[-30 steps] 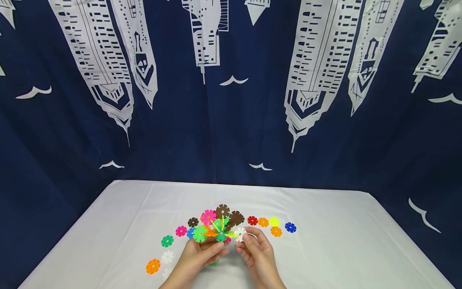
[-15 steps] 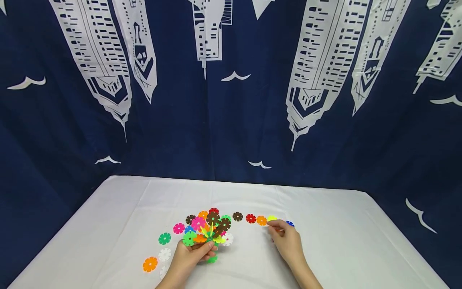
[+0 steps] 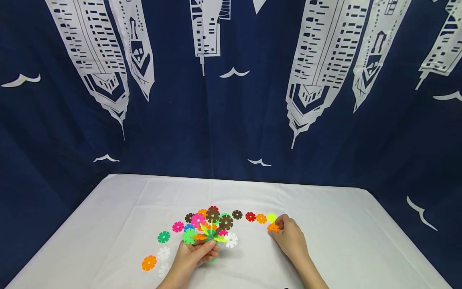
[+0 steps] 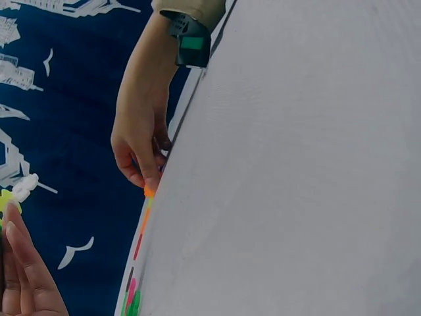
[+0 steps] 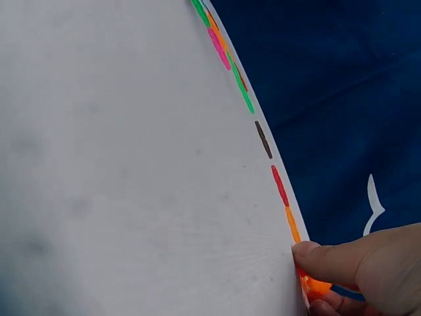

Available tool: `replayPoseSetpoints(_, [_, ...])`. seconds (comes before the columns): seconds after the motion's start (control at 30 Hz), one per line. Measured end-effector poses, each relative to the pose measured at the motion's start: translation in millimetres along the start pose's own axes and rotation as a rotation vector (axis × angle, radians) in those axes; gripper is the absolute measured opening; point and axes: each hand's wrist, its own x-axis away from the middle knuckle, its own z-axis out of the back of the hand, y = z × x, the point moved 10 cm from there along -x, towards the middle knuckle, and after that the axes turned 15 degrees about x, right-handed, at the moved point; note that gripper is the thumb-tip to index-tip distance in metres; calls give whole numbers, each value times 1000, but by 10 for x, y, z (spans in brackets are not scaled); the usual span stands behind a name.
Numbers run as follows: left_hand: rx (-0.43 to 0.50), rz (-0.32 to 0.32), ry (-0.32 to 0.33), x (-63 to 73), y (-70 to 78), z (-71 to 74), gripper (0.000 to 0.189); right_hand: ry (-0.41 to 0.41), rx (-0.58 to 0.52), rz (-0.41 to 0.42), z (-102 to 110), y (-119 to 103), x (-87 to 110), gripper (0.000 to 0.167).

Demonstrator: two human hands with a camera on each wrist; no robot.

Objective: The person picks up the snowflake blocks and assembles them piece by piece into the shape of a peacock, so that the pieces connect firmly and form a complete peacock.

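In the head view my left hand holds a cluster of interlocking notched plastic discs by its green centre disc. Brown, pink, green, orange and yellow discs stick out from it. On its right side a white disc joins a yellow one; the left wrist view shows this white disc above my fingertips. Farther right, my right hand pinches an orange disc between thumb and fingers at the table. Up close, the right wrist view shows that orange disc partly covered by the thumb.
Loose discs lie behind the hands on the white-covered table: brown, red, orange and yellow. To the left lie a green disc, an orange disc and white discs. A dark blue curtain hangs behind.
My right hand has let go of the white disc, which stays on the cluster. It has moved right and taken hold of an orange disc. My left hand shifted slightly left with the cluster.
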Motion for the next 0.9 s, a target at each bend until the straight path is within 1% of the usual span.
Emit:
replayPoseSetpoints(0.1, [6,-11,-9,8,34,-22,22,9,-65,8,5,-31,23,28])
replayPoseSetpoints(0.17, [11,-28,-11,17,60,-34,20,-14,-192,-11,-16,-60,52,24])
replayPoseSetpoints(0.23, [21,-49,-10,27,88,-45,18,-54,-397,-42,-40,-130,92,19])
replayPoseSetpoints(0.33, [45,-68,1,45,132,-63,14,-124,-762,-88,-34,-336,184,18])
replayPoseSetpoints(0.37, [58,-69,6,50,148,-70,14,-148,-863,-95,-19,-425,225,18])
replayPoseSetpoints(0.43, [91,-66,18,63,177,-84,14,-184,-1011,-89,31,-599,320,18])
replayPoseSetpoints(0.5, [122,-64,28,74,212,-100,15,-197,-1076,-71,80,-736,418,18])
replayPoseSetpoints(0.53, [133,-64,33,81,231,-110,16,-189,-1093,-55,103,-791,464,19])
replayPoseSetpoints(0.63, [151,-74,53,96,284,-128,15,-109,-1118,20,156,-901,566,18])
replayPoseSetpoints(0.73, [156,-73,85,118,304,-123,14,-3,-1141,113,181,-974,641,17])
replayPoseSetpoints(0.83, [157,-67,121,138,307,-104,16,64,-1152,149,205,-1013,686,15])
replayPoseSetpoints(0.9, [151,-67,133,144,302,-88,20,77,-1147,153,228,-1031,691,13])
